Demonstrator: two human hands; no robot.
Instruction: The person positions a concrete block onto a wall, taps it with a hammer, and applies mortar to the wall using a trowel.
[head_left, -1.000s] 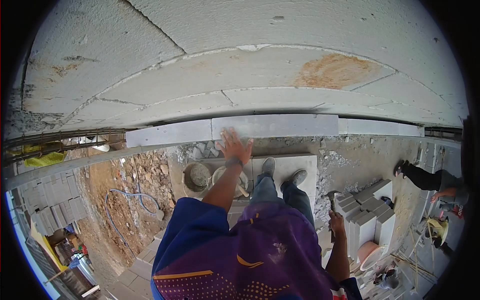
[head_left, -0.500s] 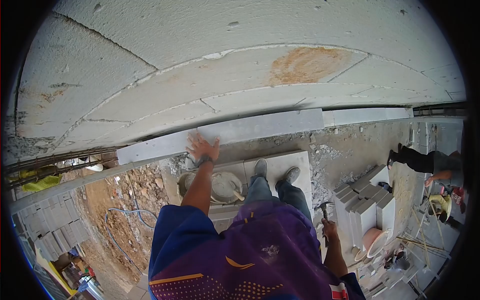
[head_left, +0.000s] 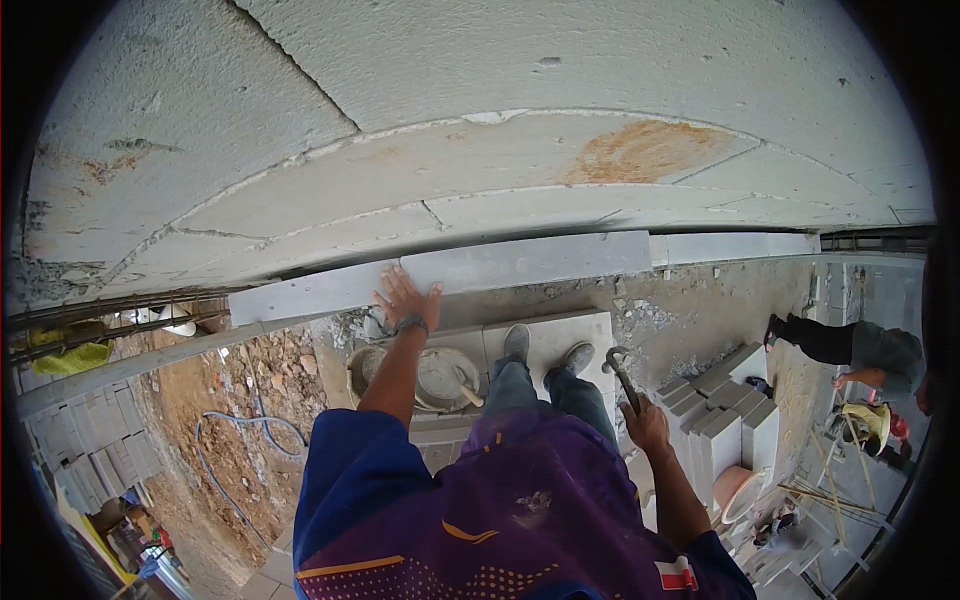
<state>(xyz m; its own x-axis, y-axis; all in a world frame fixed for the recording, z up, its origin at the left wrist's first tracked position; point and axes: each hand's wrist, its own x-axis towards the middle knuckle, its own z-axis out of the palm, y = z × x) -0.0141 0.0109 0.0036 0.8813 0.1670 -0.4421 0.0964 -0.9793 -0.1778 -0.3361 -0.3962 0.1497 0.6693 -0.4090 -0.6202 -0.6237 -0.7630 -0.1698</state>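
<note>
My left hand (head_left: 408, 301) lies with its fingers spread against the front face of a row of pale blocks (head_left: 530, 263), close to the joint between two of them. The row runs along the foot of a tall block wall (head_left: 460, 150). In my right hand (head_left: 648, 424), at the right of my body, is the handle of a hammer (head_left: 621, 376); its curved metal head points up and away from me. Two buckets of grey mortar (head_left: 440, 376) stand below my left hand, one with a wooden handle sticking out.
Both feet stand on a pale slab (head_left: 558, 335). Stacked blocks (head_left: 725, 425) and a round pinkish tub (head_left: 737, 492) are at the right. Another person (head_left: 860, 350) is at the far right. Rubble and a blue hose (head_left: 205, 440) lie at the left, near steel bars (head_left: 120, 320).
My right hand has raised the hammer, bringing its head up and leftward, nearer my feet. My left hand has slid left along the blocks and stays flat. The view has shifted slightly.
</note>
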